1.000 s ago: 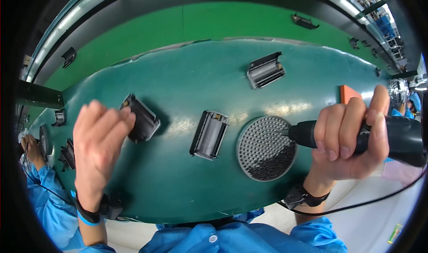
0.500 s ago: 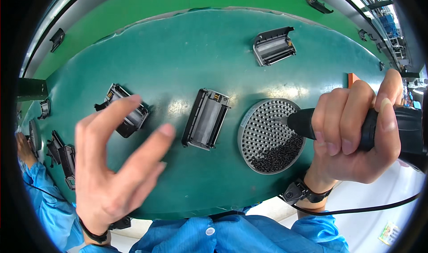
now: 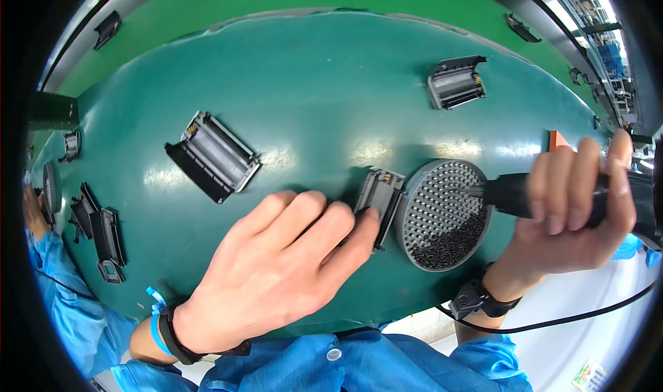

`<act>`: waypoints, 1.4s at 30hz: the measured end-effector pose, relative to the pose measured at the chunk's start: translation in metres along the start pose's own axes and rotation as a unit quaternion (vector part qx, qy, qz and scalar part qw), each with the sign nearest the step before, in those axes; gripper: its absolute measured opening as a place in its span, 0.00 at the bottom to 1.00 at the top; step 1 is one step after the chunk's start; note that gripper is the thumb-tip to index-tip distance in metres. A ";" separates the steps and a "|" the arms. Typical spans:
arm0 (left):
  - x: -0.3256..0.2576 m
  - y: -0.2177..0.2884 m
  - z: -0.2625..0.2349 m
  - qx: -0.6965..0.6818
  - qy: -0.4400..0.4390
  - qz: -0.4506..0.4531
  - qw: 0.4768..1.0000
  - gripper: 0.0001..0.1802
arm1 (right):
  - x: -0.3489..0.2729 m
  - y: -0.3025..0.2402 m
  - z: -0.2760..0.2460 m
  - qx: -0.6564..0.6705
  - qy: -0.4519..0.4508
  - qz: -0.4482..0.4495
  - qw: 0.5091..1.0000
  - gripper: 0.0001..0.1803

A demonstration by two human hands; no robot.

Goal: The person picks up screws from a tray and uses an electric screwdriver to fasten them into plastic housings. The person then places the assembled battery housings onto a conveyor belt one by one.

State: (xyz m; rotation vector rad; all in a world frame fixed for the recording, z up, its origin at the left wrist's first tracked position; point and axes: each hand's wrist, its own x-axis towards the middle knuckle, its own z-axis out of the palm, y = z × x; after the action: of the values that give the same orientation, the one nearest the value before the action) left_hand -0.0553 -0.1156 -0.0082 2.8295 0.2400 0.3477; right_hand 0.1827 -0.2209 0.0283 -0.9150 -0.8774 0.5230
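My left hand (image 3: 283, 268) has its fingers closed round the near left part of a black and grey plastic housing (image 3: 381, 193), which stands right beside the screw dish. The thumb side is hard to make out behind the knuckles. In my right hand (image 3: 577, 202) is a black electric screwdriver (image 3: 510, 192), held sideways with its tip pointing left over the dish. That round grey dish (image 3: 442, 185) is full of small holes, and a heap of small black screws (image 3: 449, 243) lies at its near right side. I cannot tell whether a screw sits on the tip.
Another open housing (image 3: 214, 158) lies on the green table to the left, and a further one (image 3: 457, 82) at the far right. Dark plastic parts (image 3: 103, 236) lie at the left edge by another person's blue sleeve (image 3: 76, 302). A black cable (image 3: 552, 325) runs below my right wrist.
My left hand has moved right and closed on the middle housing, which now stands closer to the dish. My right hand still holds the screwdriver over the dish. The view has shifted slightly.
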 end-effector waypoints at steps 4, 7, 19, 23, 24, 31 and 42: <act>-0.006 -0.009 0.010 0.013 0.026 0.000 1.000 0.22 | 0.007 -0.010 -0.007 0.033 -0.055 -0.002 0.998 0.10; -0.015 -0.021 0.009 -0.003 0.031 0.008 0.999 0.17 | 0.005 0.001 0.009 0.027 -0.099 -0.006 0.995 0.13; -0.006 -0.022 0.026 -0.019 0.073 -0.001 0.997 0.23 | -0.016 0.030 0.042 -0.035 -0.131 0.000 0.991 0.11; -0.007 -0.023 0.021 -0.028 0.052 -0.016 0.998 0.22 | -0.011 0.034 0.046 -0.048 -0.140 0.004 0.989 0.10; -0.008 -0.023 0.020 -0.028 0.049 -0.017 0.998 0.22 | -0.011 0.034 0.048 -0.050 -0.143 0.007 0.988 0.10; -0.006 -0.021 0.020 -0.036 0.063 -0.017 0.997 0.21 | -0.003 0.031 0.054 -0.067 -0.156 0.012 0.985 0.09; -0.011 -0.024 0.014 -0.050 0.050 -0.024 0.997 0.20 | 0.005 0.033 0.076 -0.090 -0.180 0.014 0.979 0.08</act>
State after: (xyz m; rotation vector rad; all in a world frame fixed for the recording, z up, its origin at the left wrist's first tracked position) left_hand -0.0657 -0.0983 -0.0310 2.7061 0.3030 0.4773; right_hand 0.1210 -0.1650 0.0262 -1.0151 -1.2565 0.6534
